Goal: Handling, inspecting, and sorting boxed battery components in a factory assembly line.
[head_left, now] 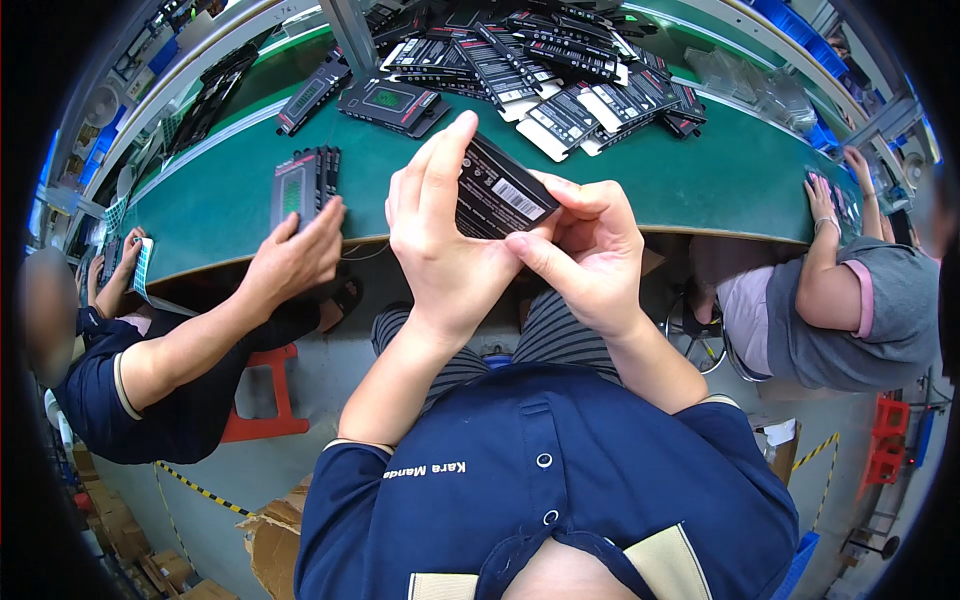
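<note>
In front of my chest, over the near edge of the green table, I hold a flat black carton (500, 190) tilted up, its face with a white barcode label turned toward me. My left hand (440, 225) grips it from the left, the fingers behind it and pointing up. At its right end my right hand (590, 245) pinches the lower corner between thumb and bent fingers. Whether that end is open is hidden by the fingers.
Beyond my hands a heap of black and white cartons (600, 100) lies on the green table (730, 185). A co-worker's hand (300, 250) at left is beside a few upright cartons (305, 185). Another person (850, 300) works at right. A metal post (350, 35) rises behind.
</note>
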A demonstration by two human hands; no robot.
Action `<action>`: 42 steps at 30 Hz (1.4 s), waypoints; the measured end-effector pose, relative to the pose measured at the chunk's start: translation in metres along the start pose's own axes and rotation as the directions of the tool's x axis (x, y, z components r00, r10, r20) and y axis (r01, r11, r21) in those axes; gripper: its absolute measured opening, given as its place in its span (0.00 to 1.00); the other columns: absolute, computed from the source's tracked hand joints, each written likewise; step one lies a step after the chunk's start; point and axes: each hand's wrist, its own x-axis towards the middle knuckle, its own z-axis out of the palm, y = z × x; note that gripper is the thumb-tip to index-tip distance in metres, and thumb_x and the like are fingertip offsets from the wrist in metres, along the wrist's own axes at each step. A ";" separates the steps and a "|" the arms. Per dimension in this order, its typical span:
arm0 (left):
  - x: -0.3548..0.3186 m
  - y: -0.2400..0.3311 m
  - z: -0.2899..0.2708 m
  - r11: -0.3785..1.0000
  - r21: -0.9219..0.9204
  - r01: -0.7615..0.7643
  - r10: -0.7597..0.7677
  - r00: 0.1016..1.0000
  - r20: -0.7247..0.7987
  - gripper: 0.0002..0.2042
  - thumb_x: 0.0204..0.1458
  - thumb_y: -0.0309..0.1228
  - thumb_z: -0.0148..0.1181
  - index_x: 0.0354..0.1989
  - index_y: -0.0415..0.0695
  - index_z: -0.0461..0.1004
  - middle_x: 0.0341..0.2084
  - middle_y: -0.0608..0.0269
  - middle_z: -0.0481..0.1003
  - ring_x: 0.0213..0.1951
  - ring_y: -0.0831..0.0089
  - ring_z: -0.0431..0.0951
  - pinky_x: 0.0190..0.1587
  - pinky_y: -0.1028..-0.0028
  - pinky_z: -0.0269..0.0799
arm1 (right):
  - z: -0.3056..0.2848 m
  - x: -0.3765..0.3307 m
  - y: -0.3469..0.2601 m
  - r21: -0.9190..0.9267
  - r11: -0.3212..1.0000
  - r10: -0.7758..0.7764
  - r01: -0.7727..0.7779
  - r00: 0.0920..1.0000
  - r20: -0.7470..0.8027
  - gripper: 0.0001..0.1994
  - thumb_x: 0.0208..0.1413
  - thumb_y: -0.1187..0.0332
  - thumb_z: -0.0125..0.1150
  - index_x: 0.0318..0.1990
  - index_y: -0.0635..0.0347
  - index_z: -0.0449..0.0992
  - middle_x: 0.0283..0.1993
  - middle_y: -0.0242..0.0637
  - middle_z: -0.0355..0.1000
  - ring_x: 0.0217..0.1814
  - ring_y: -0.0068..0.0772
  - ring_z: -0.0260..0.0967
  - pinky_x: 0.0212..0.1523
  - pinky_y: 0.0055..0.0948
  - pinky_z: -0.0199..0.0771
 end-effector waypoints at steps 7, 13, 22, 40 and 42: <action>-0.003 0.006 0.005 0.997 0.060 0.043 -0.040 0.998 -0.054 0.42 0.31 0.40 0.78 0.61 0.41 0.70 0.50 0.52 0.75 0.48 0.56 0.75 0.53 0.61 0.68 | 0.019 0.003 0.000 -0.055 0.998 -0.017 0.010 0.990 -0.137 0.18 0.55 0.86 0.60 0.50 0.61 0.67 0.59 0.52 0.70 0.46 0.21 0.72 0.48 0.22 0.74; -0.006 0.009 0.006 0.992 0.033 0.120 -0.117 0.991 -0.065 0.43 0.30 0.37 0.78 0.61 0.39 0.68 0.51 0.51 0.74 0.49 0.54 0.75 0.54 0.60 0.68 | 0.020 0.008 -0.006 -0.117 0.993 -0.016 0.000 0.990 -0.139 0.16 0.54 0.86 0.61 0.49 0.64 0.69 0.58 0.47 0.70 0.53 0.29 0.73 0.54 0.28 0.76; -0.006 0.011 0.001 0.988 -0.006 0.154 -0.154 0.987 -0.036 0.53 0.27 0.36 0.81 0.66 0.34 0.59 0.50 0.49 0.75 0.46 0.56 0.75 0.52 0.61 0.69 | 0.015 0.014 -0.027 0.139 0.970 0.224 -0.198 0.952 -0.209 0.10 0.64 0.76 0.56 0.50 0.69 0.78 0.48 0.43 0.78 0.44 0.22 0.76 0.48 0.20 0.76; 0.003 0.032 -0.018 0.969 0.245 -0.038 0.060 0.995 -0.085 0.41 0.30 0.25 0.76 0.61 0.36 0.67 0.45 0.52 0.76 0.44 0.62 0.78 0.47 0.69 0.76 | 0.020 0.004 -0.021 0.150 0.988 0.066 -0.049 0.992 -0.109 0.17 0.53 0.86 0.63 0.52 0.69 0.76 0.59 0.52 0.72 0.55 0.32 0.73 0.57 0.31 0.76; 0.005 0.032 -0.018 0.968 0.245 -0.056 0.082 0.992 -0.095 0.41 0.30 0.25 0.76 0.61 0.36 0.68 0.45 0.52 0.76 0.44 0.62 0.78 0.47 0.69 0.76 | 0.022 0.004 -0.021 0.133 0.991 0.048 -0.032 0.992 -0.118 0.17 0.53 0.86 0.63 0.52 0.69 0.76 0.58 0.53 0.71 0.55 0.33 0.73 0.58 0.32 0.75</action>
